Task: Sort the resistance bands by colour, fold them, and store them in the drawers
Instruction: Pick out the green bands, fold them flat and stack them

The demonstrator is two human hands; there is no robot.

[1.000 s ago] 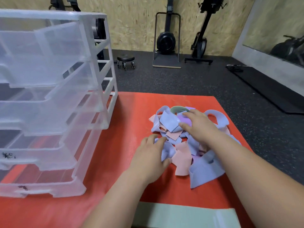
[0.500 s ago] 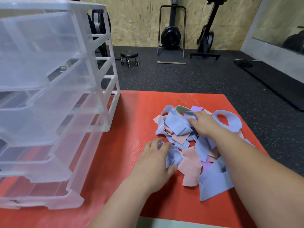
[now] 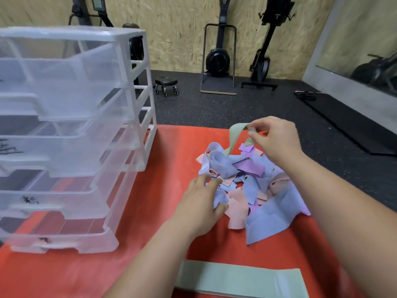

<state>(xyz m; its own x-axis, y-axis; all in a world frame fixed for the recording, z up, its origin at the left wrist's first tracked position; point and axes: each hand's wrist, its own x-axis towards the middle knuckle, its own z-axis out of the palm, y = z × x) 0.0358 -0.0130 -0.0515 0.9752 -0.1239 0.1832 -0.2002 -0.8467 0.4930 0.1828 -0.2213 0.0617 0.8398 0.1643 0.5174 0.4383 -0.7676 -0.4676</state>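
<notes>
Sage-green fabric resistance band (image 3: 233,136) slants down-left into mixed pile (image 3: 253,179) | right hand (image 3: 277,138) fingertips pinch its raised end | left hand (image 3: 199,203) grips blue band (image 3: 220,197)

The drawer unit (image 3: 129,100) ran off the left edge of the frame, and the dark markings (image 3: 30,200) on its lower drawer fronts were too smeared to read. The lifted green band (image 3: 235,132) vanished at its lower end under the blue loops of the pile (image 3: 268,203). The left hand (image 3: 199,209) covered the pile's lower-left corner, so whether it gripped or only pressed could not be told. The flat green band (image 3: 236,280) was cut by the bottom edge.
</notes>
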